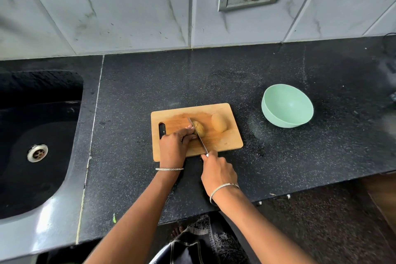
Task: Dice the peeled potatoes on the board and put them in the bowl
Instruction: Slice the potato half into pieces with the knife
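- Currently, my right hand (216, 170) grips the knife (198, 135) by its handle; my left hand (174, 143) holds the first potato (199, 128) with curled fingers.
- I should keep the fingertips tucked and press the blade straight down.
- The second potato (219, 128) lies whole on the board (227, 142); the bowl (287, 106) stands apart, to the right.

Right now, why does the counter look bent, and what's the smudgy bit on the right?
Head view: the wide lens bends the counter and wall tiles; the far right edge is smeared, too blurry to name; light glares on the sink rim; the board and knife look sharp.
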